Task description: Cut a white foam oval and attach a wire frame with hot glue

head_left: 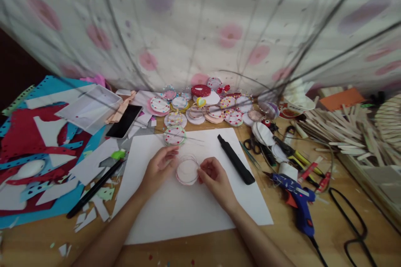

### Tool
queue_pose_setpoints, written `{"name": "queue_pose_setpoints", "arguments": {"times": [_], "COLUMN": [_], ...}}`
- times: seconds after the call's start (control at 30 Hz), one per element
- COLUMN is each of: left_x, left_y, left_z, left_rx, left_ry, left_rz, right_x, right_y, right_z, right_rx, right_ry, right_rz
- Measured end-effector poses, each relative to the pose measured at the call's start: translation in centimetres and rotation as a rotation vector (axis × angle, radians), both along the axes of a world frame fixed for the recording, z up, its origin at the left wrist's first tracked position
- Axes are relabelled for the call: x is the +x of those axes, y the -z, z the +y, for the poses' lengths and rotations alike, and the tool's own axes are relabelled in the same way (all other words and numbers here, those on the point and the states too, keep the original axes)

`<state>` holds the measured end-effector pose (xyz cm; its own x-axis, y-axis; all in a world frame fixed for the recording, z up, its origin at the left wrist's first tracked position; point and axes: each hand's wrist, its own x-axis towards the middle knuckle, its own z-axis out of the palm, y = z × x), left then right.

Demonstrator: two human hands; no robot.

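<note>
Over the white sheet of paper (175,208), my right hand (216,179) pinches the right edge of a round coil of thin, pale pinkish wire (187,171). My left hand (161,167) is at the coil's left with its fingers stretched out and loosely apart. It seems to hold nothing; whether a fingertip touches the coil is blurred. Just beyond the hands sits a small round paper piece with a dotted rim (174,135). A black marker-like tool (236,160) lies on the paper to the right of my right hand.
Several decorated round pieces (214,111) crowd the back. Left are a phone (124,122), a clear plastic box (90,108), a black pen-like stick (95,187) and coloured scraps (28,133). Right are a blue glue gun (297,200) with cord, pliers (297,158), scissors (252,145) and wooden sticks (341,129).
</note>
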<state>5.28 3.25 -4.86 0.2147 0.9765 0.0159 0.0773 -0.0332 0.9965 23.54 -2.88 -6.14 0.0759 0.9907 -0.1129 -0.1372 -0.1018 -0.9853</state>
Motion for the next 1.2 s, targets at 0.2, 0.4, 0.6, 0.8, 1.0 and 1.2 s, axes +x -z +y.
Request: {"name": "queue_pose_setpoints", "arguments": {"times": [0.2,0.4,0.6,0.8,1.0,1.2], "left_x": [-1.0,-1.4,-1.3,-4.3,-9.1,-11.8], "left_y": [-0.3,0.4,1.3,-0.9,-5.1,-8.6], "left_z": [-0.1,0.1,0.6,-1.0,-4.9,-7.5], "left_rx": [0.011,0.155,0.336,0.594,0.574,0.175], "left_ry": [-0.244,-0.215,-0.272,0.032,0.478,0.508], "left_rz": [0.039,-0.02,-0.047,0.436,0.908,0.612], "right_x": [0.4,1.1,1.2,1.2,1.2,1.0], "right_y": [0.0,0.3,0.4,0.4,0.6,0.8], "right_z": [-0.4,0.0,-0.4,-0.7,-0.9,-1.0], "right_rx": [0.112,0.151,0.2,0.239,0.239,0.213], "right_ry": [0.129,0.173,0.177,0.193,0.213,0.247], "right_rz": [-0.533,-0.519,-0.473,-0.454,-0.473,-0.528]}}
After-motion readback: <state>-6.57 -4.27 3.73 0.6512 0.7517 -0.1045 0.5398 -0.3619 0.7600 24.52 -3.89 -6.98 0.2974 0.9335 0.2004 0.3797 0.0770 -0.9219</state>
